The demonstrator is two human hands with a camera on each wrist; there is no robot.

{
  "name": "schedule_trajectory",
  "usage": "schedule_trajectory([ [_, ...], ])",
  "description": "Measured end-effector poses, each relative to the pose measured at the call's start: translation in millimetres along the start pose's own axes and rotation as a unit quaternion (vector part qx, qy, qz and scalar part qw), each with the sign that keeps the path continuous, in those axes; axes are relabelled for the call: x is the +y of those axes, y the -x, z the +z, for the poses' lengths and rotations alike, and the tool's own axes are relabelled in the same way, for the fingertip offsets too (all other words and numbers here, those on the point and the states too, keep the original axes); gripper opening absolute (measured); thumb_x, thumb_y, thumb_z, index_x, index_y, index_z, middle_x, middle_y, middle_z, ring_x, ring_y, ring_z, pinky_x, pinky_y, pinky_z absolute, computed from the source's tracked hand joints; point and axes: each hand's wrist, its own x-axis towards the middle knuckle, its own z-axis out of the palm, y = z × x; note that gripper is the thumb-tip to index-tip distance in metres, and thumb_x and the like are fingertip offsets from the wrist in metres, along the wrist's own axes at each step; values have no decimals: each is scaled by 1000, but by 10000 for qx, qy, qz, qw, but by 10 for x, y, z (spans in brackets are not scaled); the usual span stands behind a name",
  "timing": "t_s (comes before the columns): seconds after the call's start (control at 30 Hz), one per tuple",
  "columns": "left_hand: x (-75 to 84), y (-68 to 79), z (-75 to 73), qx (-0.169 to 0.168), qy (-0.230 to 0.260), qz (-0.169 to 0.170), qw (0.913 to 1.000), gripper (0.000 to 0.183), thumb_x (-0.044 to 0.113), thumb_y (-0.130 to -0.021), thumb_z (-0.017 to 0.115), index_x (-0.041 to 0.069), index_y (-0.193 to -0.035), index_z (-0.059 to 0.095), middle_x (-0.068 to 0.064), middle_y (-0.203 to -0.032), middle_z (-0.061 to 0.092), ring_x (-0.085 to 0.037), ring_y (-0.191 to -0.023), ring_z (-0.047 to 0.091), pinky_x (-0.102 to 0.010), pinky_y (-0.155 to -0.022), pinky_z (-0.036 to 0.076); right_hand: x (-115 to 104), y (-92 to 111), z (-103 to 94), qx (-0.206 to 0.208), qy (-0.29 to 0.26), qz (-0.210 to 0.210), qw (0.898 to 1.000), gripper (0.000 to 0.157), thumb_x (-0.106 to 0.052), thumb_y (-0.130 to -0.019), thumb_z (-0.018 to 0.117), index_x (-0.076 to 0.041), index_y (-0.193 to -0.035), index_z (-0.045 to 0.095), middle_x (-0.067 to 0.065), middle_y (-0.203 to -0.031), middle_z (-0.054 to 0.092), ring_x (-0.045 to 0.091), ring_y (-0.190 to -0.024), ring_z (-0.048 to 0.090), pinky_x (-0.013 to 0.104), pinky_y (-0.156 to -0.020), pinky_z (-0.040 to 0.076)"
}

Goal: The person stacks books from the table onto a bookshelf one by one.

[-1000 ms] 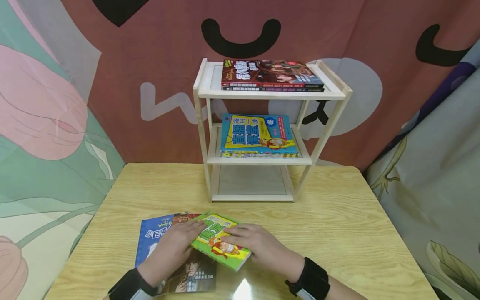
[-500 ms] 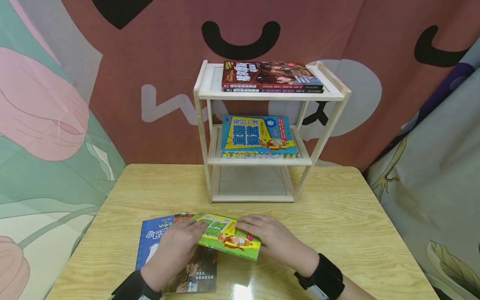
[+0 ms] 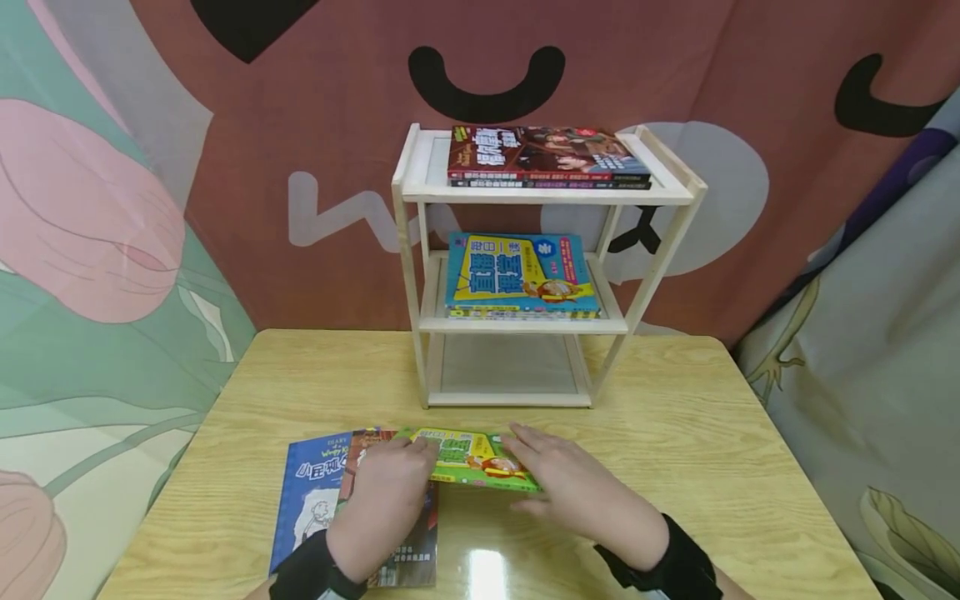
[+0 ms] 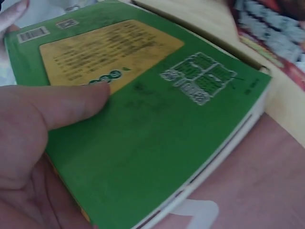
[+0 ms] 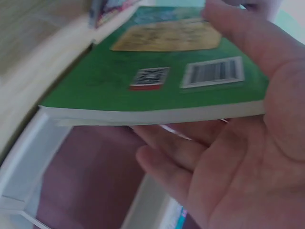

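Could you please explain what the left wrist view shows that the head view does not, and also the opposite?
Only the left wrist view shows the back cover of the green book, with its barcode and yellow text panel, and the thumb of the left hand lying against that cover.

Only the head view shows the front cover with its cartoon figure, the blue book on the middle shelf, and the black wristbands.

Both share the left hand and the green book, seen from opposite sides.
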Motion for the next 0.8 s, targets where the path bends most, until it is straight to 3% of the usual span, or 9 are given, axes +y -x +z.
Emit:
schedule_trajectory([
  [0.1,76,-56,-7,-75,-108,41,9999,25,-4,-62,71,11,-82,73,0,-77,69,-13,-59,56,-26,-46,45,-29,31,-66,93,-12,159,9998,77,-45,-78,70,-8,-140,44,13,-144,36,27,-127,37,46,-98,36],
  [0.3,222,-159,8,134,-321,166,9993,24,-7,-55,70,13,-68,68,5,-59,59,-8,-48,42,-19,-39,34,-101,7,-67,324,283,186,9989,66,-30,-78,73,-2,-133,50,17,-135,46,29,-119,47,44,-93,42],
  [0.5,269,-203,1,-145,-241,46,9996,27,-2,-57,73,13,-79,72,3,-68,64,-10,-53,49,-18,-41,38,-89,-14,-18,337,228,634,9972,56,-1,-75,71,-1,-129,55,15,-129,53,28,-115,50,44,-90,44],
  [0.6,268,-220,-8,-123,-173,48,9998,29,-4,-57,73,13,-81,73,2,-69,65,-10,-54,49,-18,-42,38,-60,-11,-3,324,210,832,9958,50,7,-76,66,-1,-125,58,14,-125,56,28,-111,53,44,-88,46],
  [0.8,290,-266,4,83,-114,193,9997,22,-8,-59,64,12,-67,65,5,-57,56,-9,-49,40,-19,-41,33,-22,-8,20,381,220,970,9943,49,14,-73,60,-1,-120,62,15,-119,60,30,-105,57,44,-83,49],
])
